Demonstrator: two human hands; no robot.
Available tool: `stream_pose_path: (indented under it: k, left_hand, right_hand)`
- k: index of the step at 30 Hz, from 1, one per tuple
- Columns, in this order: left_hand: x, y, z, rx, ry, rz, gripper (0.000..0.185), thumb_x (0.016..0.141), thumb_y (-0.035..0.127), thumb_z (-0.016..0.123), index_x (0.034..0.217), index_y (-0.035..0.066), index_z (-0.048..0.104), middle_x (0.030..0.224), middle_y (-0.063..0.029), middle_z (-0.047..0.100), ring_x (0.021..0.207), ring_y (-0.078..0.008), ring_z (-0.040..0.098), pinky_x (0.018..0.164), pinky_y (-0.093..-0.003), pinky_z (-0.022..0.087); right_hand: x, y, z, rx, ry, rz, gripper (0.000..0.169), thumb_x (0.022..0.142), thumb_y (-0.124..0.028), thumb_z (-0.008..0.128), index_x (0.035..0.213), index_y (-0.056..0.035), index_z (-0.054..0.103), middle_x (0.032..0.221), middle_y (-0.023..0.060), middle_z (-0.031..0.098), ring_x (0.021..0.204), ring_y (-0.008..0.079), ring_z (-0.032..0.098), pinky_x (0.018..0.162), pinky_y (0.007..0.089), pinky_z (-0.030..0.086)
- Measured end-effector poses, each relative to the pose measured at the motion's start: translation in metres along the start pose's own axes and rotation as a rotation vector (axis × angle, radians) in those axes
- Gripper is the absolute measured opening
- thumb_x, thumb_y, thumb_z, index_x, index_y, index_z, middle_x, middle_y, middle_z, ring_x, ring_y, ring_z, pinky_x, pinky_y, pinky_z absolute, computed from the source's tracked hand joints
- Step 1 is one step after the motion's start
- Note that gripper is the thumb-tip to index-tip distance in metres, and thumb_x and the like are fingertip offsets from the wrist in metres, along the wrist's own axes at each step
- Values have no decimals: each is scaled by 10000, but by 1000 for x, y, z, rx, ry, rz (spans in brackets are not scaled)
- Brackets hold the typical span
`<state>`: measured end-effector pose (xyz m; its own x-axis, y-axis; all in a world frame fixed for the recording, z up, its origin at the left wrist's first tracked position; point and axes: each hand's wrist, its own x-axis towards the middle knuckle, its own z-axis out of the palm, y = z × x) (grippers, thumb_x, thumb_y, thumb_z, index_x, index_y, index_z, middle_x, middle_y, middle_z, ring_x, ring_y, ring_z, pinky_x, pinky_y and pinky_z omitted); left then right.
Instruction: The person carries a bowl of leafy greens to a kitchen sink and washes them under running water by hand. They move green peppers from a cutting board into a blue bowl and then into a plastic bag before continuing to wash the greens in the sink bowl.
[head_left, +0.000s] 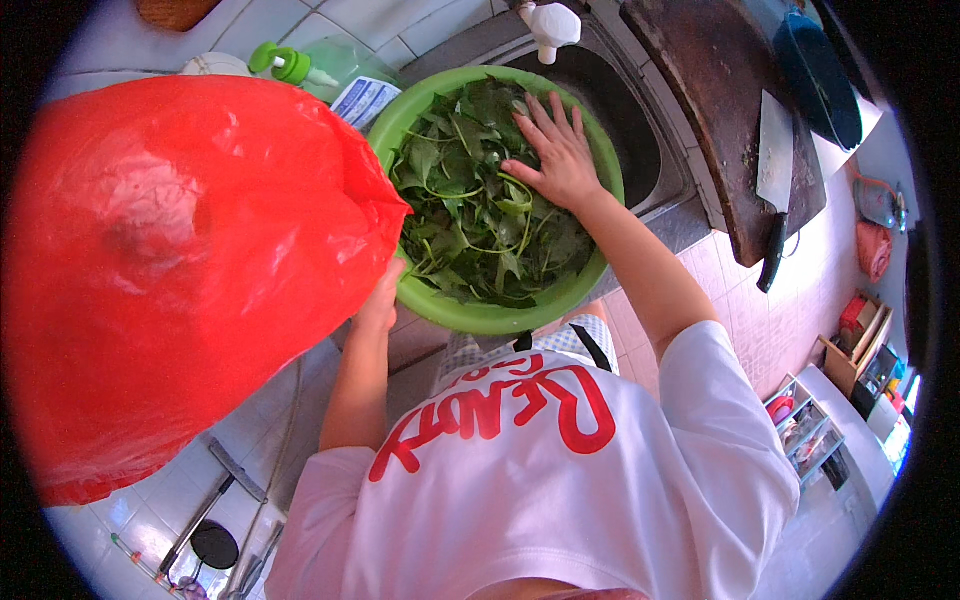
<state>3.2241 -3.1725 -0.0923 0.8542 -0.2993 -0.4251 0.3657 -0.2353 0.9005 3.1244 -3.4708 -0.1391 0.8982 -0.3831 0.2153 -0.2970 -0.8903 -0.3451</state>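
Note:
A green plastic basin full of leafy greens stands at the edge of the sink. My right hand lies spread, palm down, on the leaves at the basin's upper right, fingers apart. At the basin's lower left rim is my left hand; its fingers are partly hidden by a large red plastic bag, so whether they grip the rim or the bag does not show. The bag fills the left of the view, its gathered corner touching the basin's left side.
A metal sink with a white tap lies behind the basin. To the right, a cleaver rests on a dark wooden board, its handle past the edge, near a dark blue container. A green pump bottle stands behind the bag.

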Motion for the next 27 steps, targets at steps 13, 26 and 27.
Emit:
stream_pose_path:
  k: [13, 26, 27]
  left_hand:
    - [2, 7, 5, 14, -5, -14, 506, 677, -41, 610, 1169, 27, 516, 1084, -53, 576, 955, -185, 556, 839, -314, 433]
    - [-2, 15, 13, 31, 8, -21, 483, 674, -37, 609, 1143, 35, 518, 1005, -38, 572, 883, -168, 553, 788, -307, 442]
    - [-1, 14, 13, 31, 13, -23, 481, 676, -37, 608, 1142, 36, 518, 997, -37, 573, 873, -165, 554, 780, -307, 445]
  right_hand:
    - [-1, -4, 23, 494, -172, -15, 808, 768, -559, 616, 1433, -277, 254, 1488, 199, 134, 1365, 411, 109, 1103, 484, 139]
    - [0, -15, 36, 713, -343, 25, 873, 788, -514, 620, 1462, -250, 132, 1464, 266, 146, 1355, 424, 143, 1103, 448, 158]
    - [1, -15, 39, 720, -358, 24, 865, 792, -510, 617, 1462, -247, 137, 1465, 262, 147, 1356, 421, 144, 1102, 448, 159]
